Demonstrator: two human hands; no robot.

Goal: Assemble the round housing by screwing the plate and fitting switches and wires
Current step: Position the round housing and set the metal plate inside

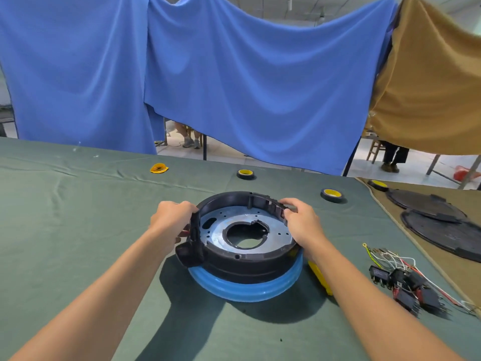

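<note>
A round black housing (242, 264) sits on a blue ring (247, 289) in the middle of the green table. Inside it lies a grey metal plate (218, 230) with a large centre hole. My left hand (170, 220) grips the housing's left rim, fingers curled over the wall. My right hand (303, 225) grips the right rim, thumb inside and fingers outside. A bundle of black switches with red, white and yellow-green wires (406, 282) lies on the table to the right. A yellow tool (321, 280) lies partly hidden under my right forearm.
Two black-and-yellow tape rolls (245, 174) (332, 195) stand behind the housing, a third (378, 185) on the tan mat. Two black round covers (442, 230) lie at far right. A yellow scrap (159, 168) lies at the back. Blue and tan cloths hang behind.
</note>
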